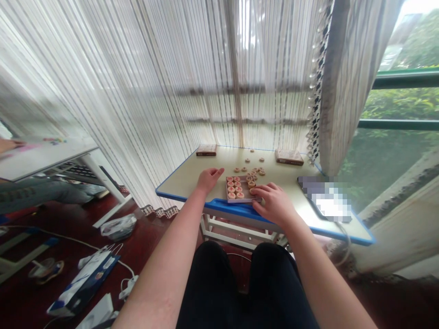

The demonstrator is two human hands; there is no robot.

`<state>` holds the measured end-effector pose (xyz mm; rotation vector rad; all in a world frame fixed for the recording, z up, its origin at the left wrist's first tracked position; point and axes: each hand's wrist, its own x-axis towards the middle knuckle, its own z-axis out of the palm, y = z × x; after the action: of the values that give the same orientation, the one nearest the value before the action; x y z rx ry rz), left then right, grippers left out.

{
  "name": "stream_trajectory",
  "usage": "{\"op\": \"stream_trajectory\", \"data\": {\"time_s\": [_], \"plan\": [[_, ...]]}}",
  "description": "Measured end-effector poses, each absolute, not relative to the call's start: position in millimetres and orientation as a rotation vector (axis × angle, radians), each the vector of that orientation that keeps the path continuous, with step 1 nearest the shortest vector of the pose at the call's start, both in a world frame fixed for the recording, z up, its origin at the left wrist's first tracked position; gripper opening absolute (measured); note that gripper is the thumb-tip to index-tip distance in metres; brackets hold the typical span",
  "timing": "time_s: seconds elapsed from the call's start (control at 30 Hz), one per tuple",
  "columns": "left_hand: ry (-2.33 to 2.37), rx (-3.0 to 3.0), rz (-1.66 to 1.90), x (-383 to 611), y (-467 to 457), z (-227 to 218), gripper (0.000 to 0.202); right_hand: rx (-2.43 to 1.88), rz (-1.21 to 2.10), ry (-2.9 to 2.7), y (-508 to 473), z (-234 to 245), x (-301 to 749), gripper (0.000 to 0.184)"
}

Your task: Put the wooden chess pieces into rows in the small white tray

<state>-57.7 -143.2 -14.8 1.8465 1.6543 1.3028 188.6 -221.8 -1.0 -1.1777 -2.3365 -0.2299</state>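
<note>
A shallow open box (pixel 244 199) rests near the table's front edge. Inside it, round wooden Chinese chess pieces with red characters (pixel 232 189) fill the left side in two columns. More pieces (pixel 251 184) line its right side, and a bare strip lies between. My right hand (pixel 274 203) is at the box's front right corner, its fingers closed on a Chinese chess piece (pixel 253 191) there. Left of the box, apart from it, my left hand (pixel 209 179) hovers over the table with fingers stretched out and nothing visible in them.
Loose pieces (pixel 262 172) lie behind the box on the blue-edged table (pixel 181 183). Two flat boxes, one left (pixel 206 150) and one right (pixel 290 157), stand at the back. A blurred-out device (pixel 325 201) lies right. Another person's hand (pixel 10 145) shows at a table far left.
</note>
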Motion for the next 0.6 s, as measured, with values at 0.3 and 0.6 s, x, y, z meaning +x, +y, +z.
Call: {"op": "stream_trajectory", "data": {"time_s": [0.3, 0.6], "plan": [[1.667, 1.833, 1.313, -55.8, -147.0, -11.2, 0.053, -1.191, -0.219, -2.348, -219.9, -3.0, 188.3, 0.028], [1.655, 1.844, 1.298, -57.1, -144.6, -13.6, 0.053, -1.166, -0.182, -2.307, -222.5, 1.2, 191.0, 0.026]]}}
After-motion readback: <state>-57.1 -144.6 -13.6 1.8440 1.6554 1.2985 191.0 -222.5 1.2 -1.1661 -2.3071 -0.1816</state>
